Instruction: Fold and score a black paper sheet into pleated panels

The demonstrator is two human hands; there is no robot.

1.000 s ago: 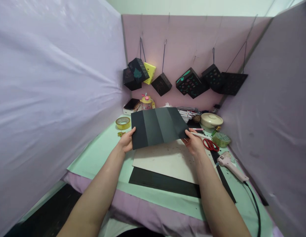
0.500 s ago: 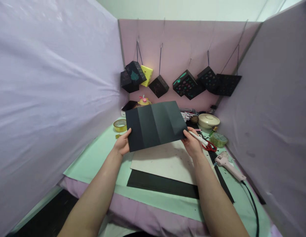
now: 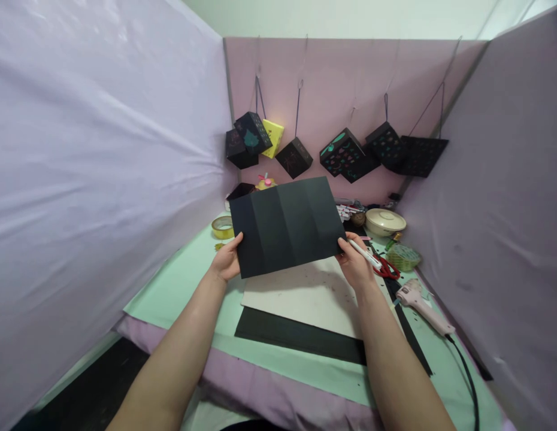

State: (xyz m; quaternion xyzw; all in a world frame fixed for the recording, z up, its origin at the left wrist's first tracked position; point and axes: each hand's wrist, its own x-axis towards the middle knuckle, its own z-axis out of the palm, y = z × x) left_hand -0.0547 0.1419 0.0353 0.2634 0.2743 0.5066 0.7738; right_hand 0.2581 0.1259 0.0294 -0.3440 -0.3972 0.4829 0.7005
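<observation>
A black sheet of card (image 3: 287,227), creased into several upright panels, is held up above the table between both hands. My left hand (image 3: 228,258) pinches its lower left edge, thumb in front. At its lower right corner my right hand (image 3: 354,258) grips the card, and a white pen (image 3: 366,254) also sits in that hand, pointing down to the right. Beneath the card lies a white board (image 3: 300,299), with a black strip (image 3: 300,336) along its near edge. My fingers behind the card are hidden.
On the right are red-handled scissors (image 3: 389,269), a glue gun (image 3: 424,308) with a cord, green tape (image 3: 404,257) and a cream lidded bowl (image 3: 385,221). Yellow tape (image 3: 222,227) sits left. Several decorated black boxes (image 3: 294,158) hang from the pink back wall (image 3: 332,66); lilac sheets flank both sides.
Both hands keep hold of the card, which has tilted slightly, its top edge a little higher. The whole view has shifted a bit, moving the background rightward.
</observation>
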